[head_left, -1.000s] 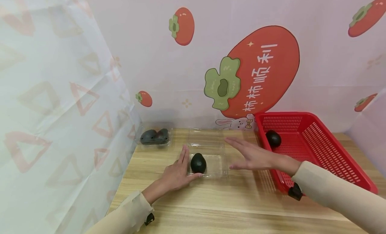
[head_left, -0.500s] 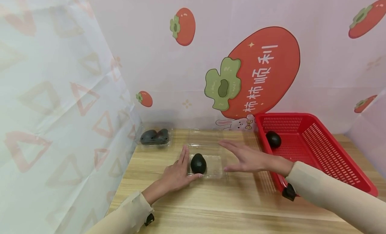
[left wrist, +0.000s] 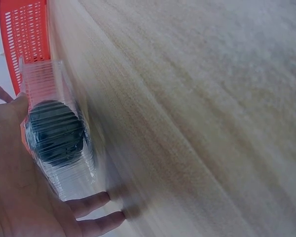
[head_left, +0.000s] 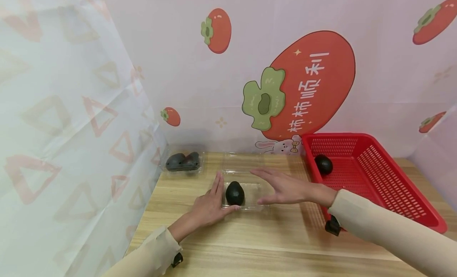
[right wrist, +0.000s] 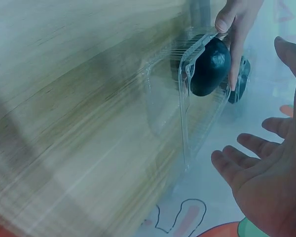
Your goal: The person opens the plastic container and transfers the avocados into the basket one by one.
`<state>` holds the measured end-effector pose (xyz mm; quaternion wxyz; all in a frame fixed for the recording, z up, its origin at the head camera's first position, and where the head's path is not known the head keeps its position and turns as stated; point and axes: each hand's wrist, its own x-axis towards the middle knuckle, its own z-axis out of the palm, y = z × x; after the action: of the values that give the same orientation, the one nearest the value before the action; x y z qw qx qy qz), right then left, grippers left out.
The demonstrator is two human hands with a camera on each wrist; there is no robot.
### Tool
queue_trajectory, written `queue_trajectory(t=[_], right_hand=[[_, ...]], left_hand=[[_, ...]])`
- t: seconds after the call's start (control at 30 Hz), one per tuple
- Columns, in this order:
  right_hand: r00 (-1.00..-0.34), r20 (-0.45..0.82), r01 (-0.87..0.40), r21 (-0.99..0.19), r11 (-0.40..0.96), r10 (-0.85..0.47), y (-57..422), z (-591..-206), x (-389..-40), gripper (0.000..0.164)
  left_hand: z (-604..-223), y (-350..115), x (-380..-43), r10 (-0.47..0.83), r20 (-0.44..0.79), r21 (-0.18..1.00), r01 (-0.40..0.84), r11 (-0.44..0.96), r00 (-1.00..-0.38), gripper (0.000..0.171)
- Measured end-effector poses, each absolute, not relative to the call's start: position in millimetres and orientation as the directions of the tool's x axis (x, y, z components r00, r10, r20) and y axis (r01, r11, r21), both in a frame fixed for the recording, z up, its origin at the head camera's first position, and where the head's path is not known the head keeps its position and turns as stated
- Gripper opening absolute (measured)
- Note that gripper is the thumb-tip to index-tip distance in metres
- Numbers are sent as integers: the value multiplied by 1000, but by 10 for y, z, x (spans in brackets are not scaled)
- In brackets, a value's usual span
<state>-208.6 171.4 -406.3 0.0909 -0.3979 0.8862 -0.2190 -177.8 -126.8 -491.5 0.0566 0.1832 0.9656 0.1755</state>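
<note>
A clear plastic clamshell box (head_left: pixel 251 193) lies on the wooden table with its lid (head_left: pixel 242 162) folded back toward the wall. Inside its left half sits one dark avocado (head_left: pixel 235 193). My left hand (head_left: pixel 208 206) rests along the box's left side, fingers straight and thumb stretched along the front edge; in the left wrist view the thumb (left wrist: pixel 17 106) is beside the clear wall. Over the box's right end, my right hand (head_left: pixel 285 187) has its fingers extended and spread from the thumb. The right wrist view shows this palm (right wrist: pixel 266 192) holding nothing, apart from the box.
A red plastic basket (head_left: pixel 339 135) stands at the right, with one avocado (head_left: pixel 323 164) near its left wall. At the back left, another clear box (head_left: pixel 183 170) holds two dark avocados. Printed cloth walls (head_left: pixel 200 82) border the table at the back and sides.
My right hand has moved left, from beside the box to over its right end. The left hand, the box and the avocado in it have stayed put.
</note>
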Motion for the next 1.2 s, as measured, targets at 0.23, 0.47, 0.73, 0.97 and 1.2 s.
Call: queue_trajectory(t=[0.23, 0.47, 0.73, 0.97, 1.2], right_hand=[[-653, 4, -670, -470, 575, -757, 1631, -4069, -2112, 92], [-630, 18, -689, -475, 548, -776, 1546, -4103, -2158, 88], [-636, -8, -673, -483, 560, -771, 1464, -4146, -2205, 89], [-626, -12, -677, -489, 551, -780, 1397, -4192, -2229, 88], [-639, -37, -650, -507, 565, -768, 1335, -4228, -2255, 88]], left_hand=[[-4920, -1271, -1782, 375, -46, 360, 334, 871, -926, 122], [-4916, -1266, -1784, 366, -45, 360, 326, 874, -930, 122], [-4912, -1259, -1777, 364, -40, 368, 325, 871, -931, 122], [-4907, -1261, -1780, 363, -43, 365, 324, 873, -931, 123], [-4905, -1255, -1780, 360, -47, 372, 318, 872, -932, 123]])
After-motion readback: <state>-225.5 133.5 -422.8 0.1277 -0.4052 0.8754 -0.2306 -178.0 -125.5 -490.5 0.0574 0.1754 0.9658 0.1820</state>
